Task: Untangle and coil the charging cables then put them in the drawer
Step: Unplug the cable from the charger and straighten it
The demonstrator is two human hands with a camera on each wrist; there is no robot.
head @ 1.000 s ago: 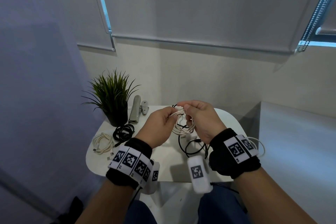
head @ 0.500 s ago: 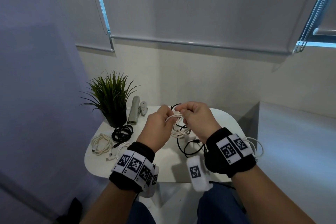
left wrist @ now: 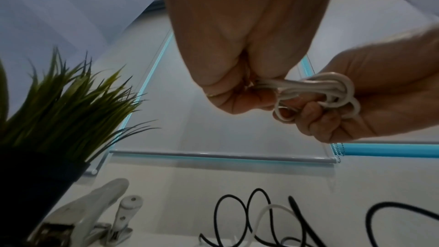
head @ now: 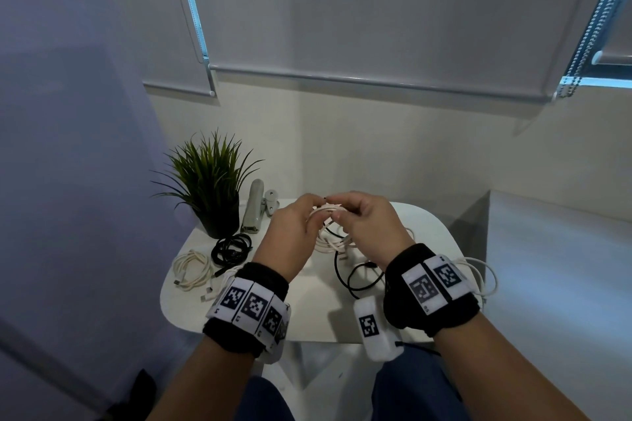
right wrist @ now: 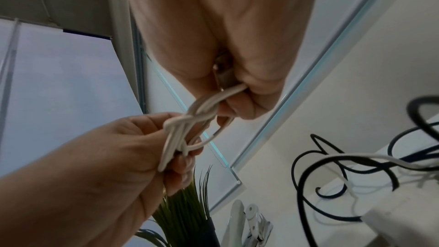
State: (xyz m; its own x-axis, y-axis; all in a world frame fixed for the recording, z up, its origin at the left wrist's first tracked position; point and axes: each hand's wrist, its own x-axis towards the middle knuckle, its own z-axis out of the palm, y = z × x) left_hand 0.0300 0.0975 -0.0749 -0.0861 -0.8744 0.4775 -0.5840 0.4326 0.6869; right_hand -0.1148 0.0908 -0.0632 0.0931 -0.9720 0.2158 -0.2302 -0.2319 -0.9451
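Both hands are raised above the middle of the small white table (head: 307,314), meeting over its far half. The left hand (head: 290,232) has its fingers curled round one end of a bundled white cable (head: 330,239), pinching several loops together. The right hand (head: 367,225) pinches the other end of the same bundle, with the strand emerging between thumb and curled fingers. In the wrist views the white cable (left wrist: 316,89) shows a wrap turned round its own loops between the two hands; the bundle is clear of the table.

On the table near its left edge lies a coiled white cable (head: 193,270), and just beside it, toward the far left corner, a coiled black cable (head: 232,248). A loose black cable (head: 359,277) sprawls uncoiled under the right wrist, near the right edge, with another loose white cable (head: 485,277) hanging past that edge.

At the far left corner stands a potted plant (head: 212,188); a grey stapler (head: 254,207) lies beside it. The drawer is not visible in any view.
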